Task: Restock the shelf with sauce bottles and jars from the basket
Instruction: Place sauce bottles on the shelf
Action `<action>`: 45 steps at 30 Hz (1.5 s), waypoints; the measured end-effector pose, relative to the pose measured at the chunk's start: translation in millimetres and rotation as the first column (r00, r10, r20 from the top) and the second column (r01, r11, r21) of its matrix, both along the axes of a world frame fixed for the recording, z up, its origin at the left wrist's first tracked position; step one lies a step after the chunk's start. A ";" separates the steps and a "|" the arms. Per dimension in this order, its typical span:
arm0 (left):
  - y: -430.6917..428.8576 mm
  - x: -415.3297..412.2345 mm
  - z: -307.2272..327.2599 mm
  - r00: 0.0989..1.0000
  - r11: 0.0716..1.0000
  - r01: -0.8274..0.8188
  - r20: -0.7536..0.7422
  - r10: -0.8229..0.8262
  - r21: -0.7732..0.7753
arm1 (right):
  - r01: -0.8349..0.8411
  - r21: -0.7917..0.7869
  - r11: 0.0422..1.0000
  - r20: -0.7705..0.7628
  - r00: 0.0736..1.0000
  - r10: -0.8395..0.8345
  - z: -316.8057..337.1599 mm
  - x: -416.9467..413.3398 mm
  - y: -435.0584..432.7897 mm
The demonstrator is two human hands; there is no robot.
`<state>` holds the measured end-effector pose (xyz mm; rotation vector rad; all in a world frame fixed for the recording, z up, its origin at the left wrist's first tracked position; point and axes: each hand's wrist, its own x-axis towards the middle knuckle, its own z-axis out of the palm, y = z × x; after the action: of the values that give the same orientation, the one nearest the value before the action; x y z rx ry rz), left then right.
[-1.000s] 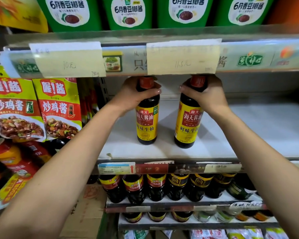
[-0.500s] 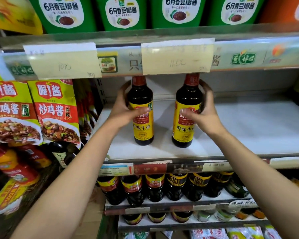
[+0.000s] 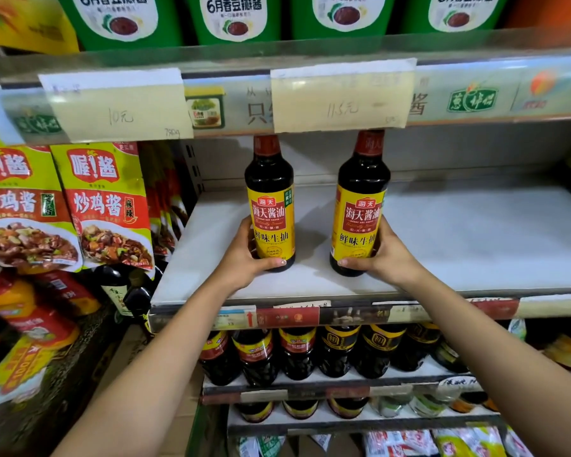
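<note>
Two dark soy sauce bottles with yellow labels and red caps stand upright on the white middle shelf (image 3: pixel 475 239). My left hand (image 3: pixel 241 255) grips the base of the left bottle (image 3: pixel 270 199), thumb across its front. My right hand (image 3: pixel 386 255) grips the base of the right bottle (image 3: pixel 360 206) the same way. Both bottles face forward, a hand's width apart. The basket is out of view.
Sauce pouches (image 3: pixel 106 206) hang to the left of the shelf. Green tubs (image 3: pixel 234 18) line the shelf above, with paper price tags (image 3: pixel 340 97) on its edge. Rows of dark bottles (image 3: pixel 297 354) fill the lower shelves. The white shelf stretches bare to the right.
Both hands slid down from the bottle necks to the bases. The bottles now stand farther apart with labels turned forward.
</note>
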<state>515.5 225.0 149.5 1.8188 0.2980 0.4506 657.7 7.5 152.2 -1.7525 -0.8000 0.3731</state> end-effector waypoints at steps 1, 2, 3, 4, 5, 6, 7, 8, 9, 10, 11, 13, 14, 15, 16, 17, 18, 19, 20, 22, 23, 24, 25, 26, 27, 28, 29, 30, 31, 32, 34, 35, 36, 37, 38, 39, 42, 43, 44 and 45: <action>0.5 0.2 -0.5 1.000 1.000 -0.005 0.002 0.005 0.006 | 0.017 0.003 1.000 -0.011 1.000 -0.017 0.4 -0.8 0.6; 1.0 0.5 -0.9 1.000 1.000 -0.008 0.004 0.008 0.013 | 0.034 0.009 0.999 -0.023 0.999 -0.034 0.7 -1.7 1.1; 1.6 0.7 -1.3 1.000 1.000 -0.010 0.004 0.010 0.019 | 0.050 0.013 0.999 -0.028 0.998 -0.049 0.8 -2.7 1.8; 2.3 0.9 -1.8 1.000 1.000 -0.013 0.003 0.013 0.020 | 0.064 0.012 0.998 -0.025 0.998 -0.064 0.8 -3.5 2.5; 3.2 0.9 -2.2 1.000 1.000 -0.016 0.000 0.016 0.018 | 0.076 0.010 0.997 -0.016 0.997 -0.075 0.7 -3.9 3.3; 4.2 0.6 -2.6 1.000 1.000 -0.018 -0.002 0.018 0.016 | 0.083 0.010 0.996 -0.007 0.997 -0.083 0.4 -3.9 4.3; 5.0 0.5 -2.7 1.000 1.000 -0.020 -0.003 0.020 0.016 | 0.087 0.012 0.996 0.001 0.996 -0.087 0.1 -3.4 5.2; 5.6 0.5 -2.8 1.000 1.000 -0.020 -0.001 0.020 0.019 | 0.090 0.014 0.996 0.004 0.996 -0.090 -0.1 -2.9 6.2; 6.4 1.0 -2.6 1.000 1.000 -0.019 0.000 0.019 0.022 | 0.091 0.017 0.996 0.000 0.996 -0.091 -0.1 -1.9 7.7; 7.4 1.6 -2.3 1.000 1.000 -0.021 -0.002 0.021 0.018 | 0.089 0.020 0.996 -0.011 0.996 -0.089 0.0 -0.8 9.5; 8.5 2.1 -2.2 1.000 1.000 -0.026 -0.005 0.026 0.006 | 0.088 0.022 0.996 -0.025 0.996 -0.087 0.0 -0.1 11.2; 11.4 3.2 -0.8 0.999 0.999 -0.048 0.001 0.048 -0.014 | 0.087 0.016 0.996 -0.039 0.996 -0.086 2.7 0.5 16.3; 13.4 3.4 -0.6 0.998 0.998 -0.057 0.009 0.057 -0.016 | 0.083 0.015 0.996 -0.044 0.996 -0.083 4.3 0.8 19.6; 16.0 3.8 -0.9 0.998 0.998 -0.062 0.013 0.062 -0.015 | 0.079 0.018 0.997 -0.048 0.996 -0.078 5.4 1.7 23.4; 17.9 4.3 -2.2 0.998 0.998 -0.064 0.014 0.064 -0.017 | 0.076 0.021 0.997 -0.050 0.996 -0.074 5.1 2.5 26.6; 20.6 4.5 -2.6 0.998 0.997 -0.067 0.017 0.068 -0.026 | 0.068 0.022 0.997 -0.043 0.997 -0.067 5.6 3.6 30.4; 23.1 4.8 -2.5 0.997 0.997 -0.069 0.022 0.070 -0.037 | 0.058 0.020 0.998 -0.033 0.998 -0.058 6.1 4.6 34.2; 25.4 5.1 -1.7 0.997 0.997 -0.068 0.023 0.069 -0.047 | 0.051 0.019 0.999 -0.025 0.998 -0.050 6.6 5.9 37.9; 27.7 5.7 -0.6 0.997 0.996 -0.066 0.021 0.068 -0.051 | 0.046 0.017 0.999 -0.016 0.999 -0.045 7.3 7.5 41.8; 32.4 7.6 0.0 0.998 0.996 -0.060 0.025 0.061 -0.059 | 0.045 0.013 0.999 -0.003 0.999 -0.045 7.6 10.7 50.6; 34.6 8.2 -0.3 0.998 0.996 -0.060 0.032 0.063 -0.068 | 0.045 0.009 0.999 0.003 0.999 -0.045 7.3 11.9 55.4; 37.4 9.1 -0.4 0.997 0.995 -0.066 0.038 0.069 -0.077 | 0.042 0.006 0.999 0.011 0.999 -0.042 7.3 13.2 60.3; 39.8 10.2 -0.5 0.996 0.994 -0.070 0.042 0.074 -0.089 | 0.034 0.004 0.999 0.017 0.999 -0.034 7.3 14.2 64.7; 42.9 11.3 -1.0 0.996 0.992 -0.076 0.044 0.080 -0.098 | 0.023 0.004 1.000 0.018 1.000 -0.023 7.3 15.5 69.6; 47.6 12.5 -1.9 0.995 0.992 -0.083 0.043 0.088 -0.099 | 0.012 0.007 1.000 0.014 1.000 -0.012 7.1 17.0 75.5; 50.0 14.0 -3.0 0.995 0.992 -0.090 0.042 0.094 -0.090 | 0.008 0.011 1.000 0.012 1.000 -0.008 6.9 17.9 78.8; 53.6 15.2 -3.6 0.994 0.992 -0.098 0.041 0.101 -0.078 | 0.007 0.016 1.000 0.012 1.000 -0.007 6.8 18.9 83.5; 56.5 16.4 -3.9 0.993 0.992 -0.104 0.041 0.107 -0.071 | 0.009 0.017 1.000 0.012 1.000 -0.009 6.7 19.9 88.0; 59.5 17.7 -3.7 0.993 0.992 -0.108 0.041 0.111 -0.072 | 0.010 0.017 1.000 0.015 1.000 -0.011 6.6 20.9 92.6; 62.5 18.4 -3.3 0.993 0.991 -0.109 0.042 0.113 -0.077 | 0.012 0.016 1.000 0.019 1.000 -0.013 6.4 21.8 97.3; 67.6 19.4 -1.4 0.992 0.990 -0.114 0.044 0.119 -0.088 | 0.023 0.020 1.000 0.027 0.999 -0.023 5.2 23.8 107.3; 69.8 19.8 -0.5 0.992 0.989 -0.116 0.045 0.121 -0.091 | 0.032 0.023 0.999 0.029 0.999 -0.032 4.3 24.6 112.1; 72.0 20.8 0.6 0.992 0.989 -0.116 0.047 0.121 -0.096 | 0.041 0.024 0.999 0.032 0.999 -0.041 4.0 25.6 116.3; 74.0 22.4 1.7 0.991 0.988 -0.118 0.051 0.124 -0.104 | 0.048 0.023 0.999 0.032 0.998 -0.048 4.0 26.7 119.8; 76.2 24.2 3.0 0.990 0.986 -0.124 0.057 0.130 -0.109 | 0.051 0.025 0.998 0.027 0.998 -0.052 4.2 28.3 123.1; 78.5 25.7 4.3 0.988 0.985 -0.132 0.063 0.139 -0.108 | 0.051 0.026 0.998 0.023 0.998 -0.052 4.3 30.0 126.3; 86.1 31.2 5.6 0.984 0.985 -0.151 0.082 0.158 -0.085 | 0.064 0.008 0.998 0.040 0.997 -0.064 4.4 35.3 135.1; 89.5 33.2 5.1 0.983 0.984 -0.160 0.080 0.167 -0.077 | 0.073 -0.002 0.997 0.051 0.996 -0.073 4.8 37.1 137.8; 94.8 36.2 2.6 0.981 0.982 -0.174 0.075 0.179 -0.071 | 0.086 -0.015 0.996 0.064 0.994 -0.085 4.3 39.8 141.7; 98.7 38.4 1.9 0.979 0.980 -0.187 0.074 0.191 -0.061 | 0.101 -0.023 0.995 0.078 0.992 -0.099 5.5 41.0 144.2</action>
<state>553.8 323.7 151.4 1.7221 0.4266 0.6402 698.7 151.7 157.7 -1.8330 -0.7610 0.2517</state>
